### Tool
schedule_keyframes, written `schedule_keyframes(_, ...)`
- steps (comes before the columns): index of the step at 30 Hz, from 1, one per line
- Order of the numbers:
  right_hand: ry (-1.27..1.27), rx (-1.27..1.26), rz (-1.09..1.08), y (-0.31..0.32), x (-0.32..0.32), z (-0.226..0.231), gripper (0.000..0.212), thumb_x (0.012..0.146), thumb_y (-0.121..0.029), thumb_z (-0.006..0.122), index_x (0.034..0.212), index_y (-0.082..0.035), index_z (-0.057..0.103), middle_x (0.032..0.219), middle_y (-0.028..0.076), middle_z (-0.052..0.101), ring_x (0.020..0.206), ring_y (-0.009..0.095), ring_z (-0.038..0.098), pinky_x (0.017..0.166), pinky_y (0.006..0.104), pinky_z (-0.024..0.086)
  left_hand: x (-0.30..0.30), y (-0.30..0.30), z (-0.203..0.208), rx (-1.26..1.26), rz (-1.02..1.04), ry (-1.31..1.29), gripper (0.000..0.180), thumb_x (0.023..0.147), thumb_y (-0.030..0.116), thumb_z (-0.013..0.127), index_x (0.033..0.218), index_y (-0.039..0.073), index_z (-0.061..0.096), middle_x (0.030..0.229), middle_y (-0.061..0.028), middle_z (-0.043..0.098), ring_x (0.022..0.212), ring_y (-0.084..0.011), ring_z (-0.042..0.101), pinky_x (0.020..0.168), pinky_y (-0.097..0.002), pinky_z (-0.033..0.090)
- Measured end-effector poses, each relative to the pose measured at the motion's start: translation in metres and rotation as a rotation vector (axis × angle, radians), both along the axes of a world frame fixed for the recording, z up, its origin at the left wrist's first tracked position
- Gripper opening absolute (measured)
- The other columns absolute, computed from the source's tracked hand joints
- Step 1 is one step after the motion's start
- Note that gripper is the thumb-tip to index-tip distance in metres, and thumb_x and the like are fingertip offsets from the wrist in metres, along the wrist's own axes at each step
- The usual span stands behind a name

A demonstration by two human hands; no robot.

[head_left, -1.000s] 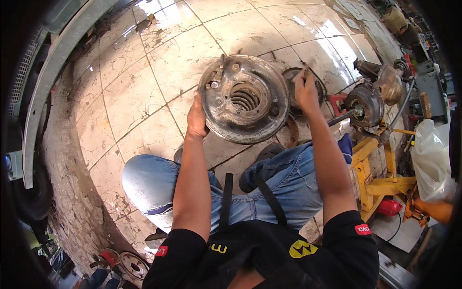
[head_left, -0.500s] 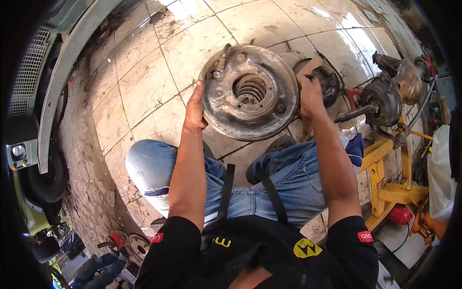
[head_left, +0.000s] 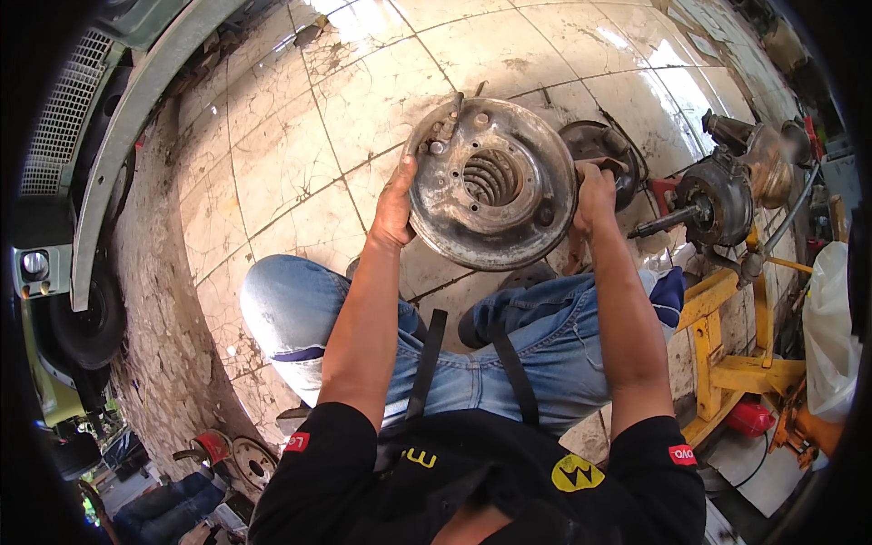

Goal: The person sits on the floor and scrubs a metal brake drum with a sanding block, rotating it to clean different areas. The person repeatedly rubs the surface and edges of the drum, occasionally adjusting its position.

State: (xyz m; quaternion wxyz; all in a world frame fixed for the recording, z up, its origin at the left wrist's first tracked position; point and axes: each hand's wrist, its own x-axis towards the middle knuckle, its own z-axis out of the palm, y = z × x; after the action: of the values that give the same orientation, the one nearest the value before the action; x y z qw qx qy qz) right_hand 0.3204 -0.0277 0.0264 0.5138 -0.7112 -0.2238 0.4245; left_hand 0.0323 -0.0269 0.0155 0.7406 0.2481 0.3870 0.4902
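A round, grimy drum brake backing plate (head_left: 536,150) with a large centre hole is raised between my two hands. Through the hole shows a coil spring (head_left: 490,178). My left hand (head_left: 394,205) grips the plate's left rim, thumb up along the edge. My right hand (head_left: 594,197) is closed on the right rim; its fingertips are hidden behind the plate. Just beyond that hand a flat brownish metal piece (head_left: 603,165) shows, and I cannot tell whether the hand touches it. Behind it on the floor lies a dark round part (head_left: 607,143).
To the right stands an axle assembly with a hub (head_left: 718,202), beside a yellow metal stand (head_left: 727,372) and a red jack-like part (head_left: 750,416). A vehicle's bumper (head_left: 113,145) borders the left. Another drum part (head_left: 254,461) lies at lower left on the tiled floor (head_left: 272,182).
Both hands have shifted the backing plate slightly right and a little nearer, turning it a bit. My left hand moved right with it; the grip is unchanged.
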Motion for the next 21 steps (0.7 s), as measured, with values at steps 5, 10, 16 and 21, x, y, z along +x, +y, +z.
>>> schedule_keyframes(5,-0.01,-0.028,0.048,0.004,0.0,-0.011,0.049,0.085,-0.028,0.052,0.119,0.006,0.051,0.11,0.024,0.057,0.093,0.032,0.055,0.081,0.0398,0.045,-0.003,0.002,-0.011,-0.043,0.036,-0.034,0.071,0.092,0.051,0.056,0.141,0.002,0.038,0.132,-0.0168,0.052,0.118,-0.0291,0.055,0.098,-0.0419,0.048)
schedule_keyframes(10,0.027,0.015,0.077,0.014,0.006,-0.045,0.053,0.086,-0.029,0.053,0.126,0.005,0.049,0.113,0.023,0.057,0.099,0.03,0.054,0.087,0.0381,0.044,-0.007,0.003,-0.019,-0.062,0.049,-0.26,0.067,0.091,0.04,0.063,0.142,0.004,0.038,0.134,-0.014,0.053,0.117,-0.031,0.056,0.097,-0.0456,0.049)
schedule_keyframes(16,0.069,0.079,0.08,0.014,0.005,-0.042,0.033,0.083,-0.02,0.056,0.107,0.002,0.058,0.101,0.012,0.058,0.092,0.022,0.055,0.081,0.0343,0.047,-0.018,-0.001,-0.02,-0.167,0.056,-0.184,0.064,0.089,0.042,0.063,0.136,0.003,0.045,0.127,-0.0174,0.057,0.114,-0.0322,0.058,0.096,-0.0471,0.049)
schedule_keyframes(21,0.208,0.098,0.005,0.015,0.0,-0.04,0.037,0.085,-0.026,0.053,0.107,0.005,0.058,0.1,0.014,0.061,0.089,0.025,0.058,0.081,0.0371,0.049,-0.015,-0.002,-0.022,-0.179,0.017,-0.183,0.068,0.087,0.045,0.065,0.137,0.002,0.044,0.128,-0.0182,0.056,0.114,-0.0325,0.058,0.096,-0.0477,0.048)
